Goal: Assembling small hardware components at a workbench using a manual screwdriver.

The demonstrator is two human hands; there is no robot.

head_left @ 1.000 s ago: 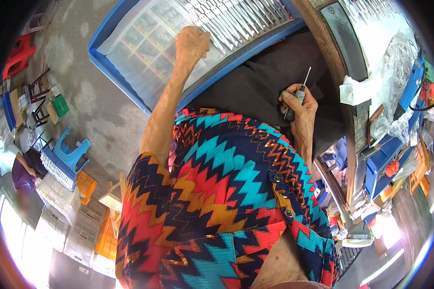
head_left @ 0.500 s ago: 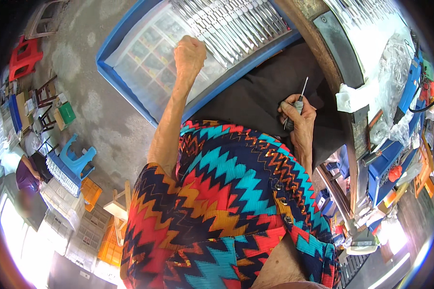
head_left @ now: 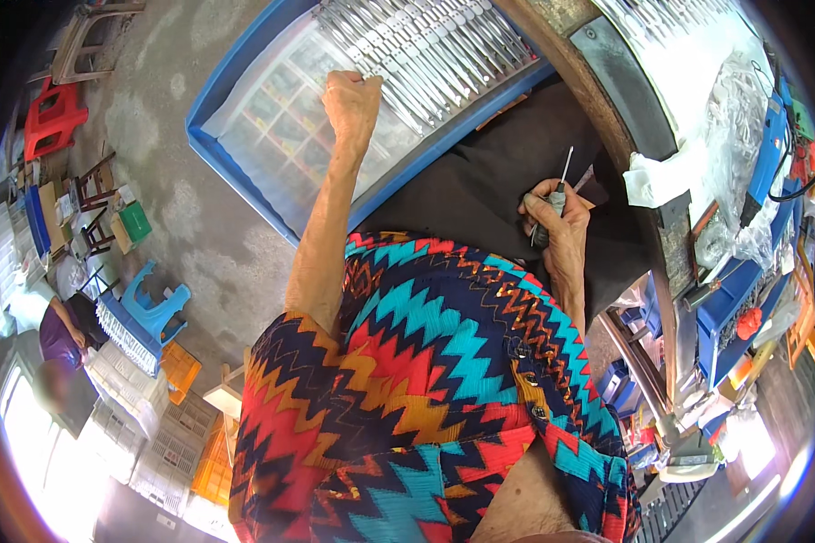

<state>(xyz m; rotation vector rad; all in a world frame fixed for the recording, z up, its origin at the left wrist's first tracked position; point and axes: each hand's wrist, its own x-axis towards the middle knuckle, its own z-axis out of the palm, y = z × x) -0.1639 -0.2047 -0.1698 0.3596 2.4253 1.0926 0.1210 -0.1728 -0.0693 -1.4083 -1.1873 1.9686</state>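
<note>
A row of slim silver metal parts (head_left: 435,59) lies side by side in a large blue tray (head_left: 235,172). Beside them, a cloudy translucent sheet (head_left: 249,104) covers the tray's bottom, and a grid of small squares shows through. My left hand (head_left: 351,110) is closed over the sheet, at the near left end of the row; whatever its fingers hold is hidden. My right hand (head_left: 563,226) grips a screwdriver (head_left: 559,199) by its dark handle, above the black cloth on my lap, with the thin shaft pointing up and away.
A worn wooden table edge (head_left: 598,100) runs along the right, with more metal parts and clear plastic bags (head_left: 733,118) on it. A blue power tool (head_left: 768,154) lies there. On the left floor stand a red stool (head_left: 54,118), a blue stool (head_left: 154,303) and crates; a person sits there.
My left hand has tilted slightly, with its fingers now nearer the row's end. The right hand keeps the screwdriver in almost the same place. The whole view has shifted a little.
</note>
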